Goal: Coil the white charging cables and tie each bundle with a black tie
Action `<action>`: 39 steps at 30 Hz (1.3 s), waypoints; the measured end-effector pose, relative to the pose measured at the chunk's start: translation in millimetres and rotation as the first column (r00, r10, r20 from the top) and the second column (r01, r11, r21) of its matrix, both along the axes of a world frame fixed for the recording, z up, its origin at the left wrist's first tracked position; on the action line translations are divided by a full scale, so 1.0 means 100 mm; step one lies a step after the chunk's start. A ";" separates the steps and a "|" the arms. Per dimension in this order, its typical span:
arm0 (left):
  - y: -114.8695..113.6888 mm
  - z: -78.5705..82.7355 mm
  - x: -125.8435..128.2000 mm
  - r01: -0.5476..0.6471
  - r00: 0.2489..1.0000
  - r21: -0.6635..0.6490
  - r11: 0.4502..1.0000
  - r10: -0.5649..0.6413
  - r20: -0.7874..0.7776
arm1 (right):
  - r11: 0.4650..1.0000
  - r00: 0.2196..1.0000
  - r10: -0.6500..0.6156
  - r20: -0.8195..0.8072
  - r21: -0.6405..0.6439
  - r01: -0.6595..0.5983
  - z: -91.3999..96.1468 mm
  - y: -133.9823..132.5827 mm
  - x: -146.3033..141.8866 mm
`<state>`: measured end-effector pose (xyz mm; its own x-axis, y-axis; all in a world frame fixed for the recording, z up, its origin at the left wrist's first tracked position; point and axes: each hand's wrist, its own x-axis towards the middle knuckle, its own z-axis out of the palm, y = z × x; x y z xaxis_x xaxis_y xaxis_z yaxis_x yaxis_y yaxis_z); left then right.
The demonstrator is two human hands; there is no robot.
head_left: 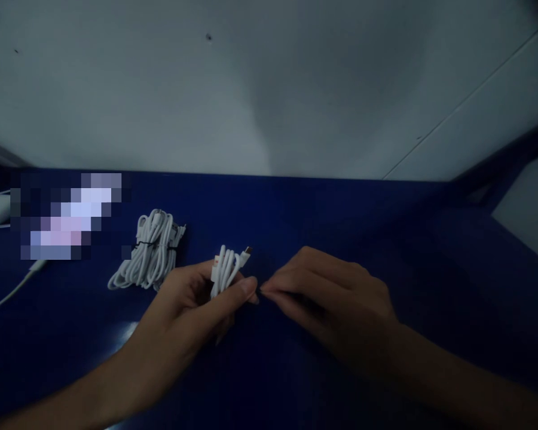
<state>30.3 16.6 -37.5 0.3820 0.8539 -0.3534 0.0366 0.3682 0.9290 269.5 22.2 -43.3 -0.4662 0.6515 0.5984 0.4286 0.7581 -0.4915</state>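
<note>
Holding one cable (225,270): left grip (186,307). Right grip (338,301) pinched, contents unclear. Several coils (149,261) beyond.

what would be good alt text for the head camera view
A person's left hand holds a coiled white cable over a blue surface, the right hand beside it with fingertips pinched together. Bundled white cables with dark ties lie beyond the left hand.
</note>
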 end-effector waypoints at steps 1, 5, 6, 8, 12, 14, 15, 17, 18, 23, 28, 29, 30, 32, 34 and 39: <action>0.00 -0.01 0.00 0.007 1.000 -0.009 1.000 -0.007 0.010 | 0.999 1.000 0.015 0.022 0.044 -0.015 -0.01 0.01 0.01; -0.02 -0.05 -0.03 0.015 0.997 -0.052 0.999 -0.011 0.076 | 0.984 0.998 0.039 0.054 0.174 -0.048 -0.06 0.02 0.05; -0.02 -0.06 -0.03 0.007 0.996 -0.063 0.998 -0.001 0.094 | 0.980 0.997 0.039 0.059 0.194 -0.050 -0.07 0.02 0.05; -0.02 -0.09 -0.04 -0.010 0.992 -0.080 0.997 0.020 0.122 | 0.972 0.997 0.028 0.068 0.231 -0.043 -0.09 0.03 0.05; 0.00 -0.08 -0.02 0.008 0.988 -0.091 0.996 0.006 0.153 | 0.954 0.997 0.003 0.075 0.298 -0.025 -0.09 0.04 0.03; 0.01 -0.05 -0.02 0.042 0.985 -0.090 0.995 -0.026 0.168 | 0.949 0.996 -0.006 0.094 0.315 -0.024 -0.07 0.03 0.03; 0.02 -0.04 -0.02 0.054 0.984 -0.088 0.995 -0.038 0.173 | 0.948 0.995 -0.011 0.104 0.318 -0.023 -0.06 0.03 0.03; 0.03 -0.03 -0.01 0.064 0.983 -0.081 0.995 -0.049 0.177 | 0.941 0.993 -0.016 0.118 0.336 -0.025 -0.04 0.03 0.03; 0.03 -0.03 -0.02 0.063 0.983 -0.081 0.995 -0.048 0.176 | 0.937 0.993 -0.018 0.118 0.348 -0.025 -0.03 0.03 0.03; 0.04 -0.04 -0.01 0.066 0.986 -0.135 0.989 -0.044 0.160 | 0.920 0.995 0.019 0.103 0.388 -0.058 -0.02 0.04 0.02; 0.03 0.03 0.02 0.110 0.979 -0.170 0.979 -0.077 0.191 | 0.919 0.999 0.023 0.047 0.392 -0.039 -0.03 0.02 0.00; 0.03 0.04 0.03 0.112 0.977 -0.174 0.978 -0.077 0.198 | 0.925 0.999 0.022 0.045 0.378 -0.038 -0.03 0.02 0.00; 0.03 0.05 0.03 0.115 0.976 -0.175 0.978 -0.078 0.204 | 0.932 0.998 0.025 0.052 0.361 -0.042 -0.02 0.01 0.01; 0.03 0.04 0.02 0.114 0.975 -0.170 0.979 -0.077 0.210 | 0.939 0.997 0.032 0.076 0.340 -0.056 -0.01 0.01 0.03; 0.03 0.01 0.00 0.101 0.978 -0.162 0.982 -0.068 0.197 | 0.940 0.994 0.037 0.100 0.333 -0.069 0.01 0.02 0.05; 0.04 -0.07 -0.03 0.122 0.977 -0.147 0.982 -0.093 0.191 | 0.951 0.994 0.037 0.104 0.301 -0.067 0.01 0.05 0.05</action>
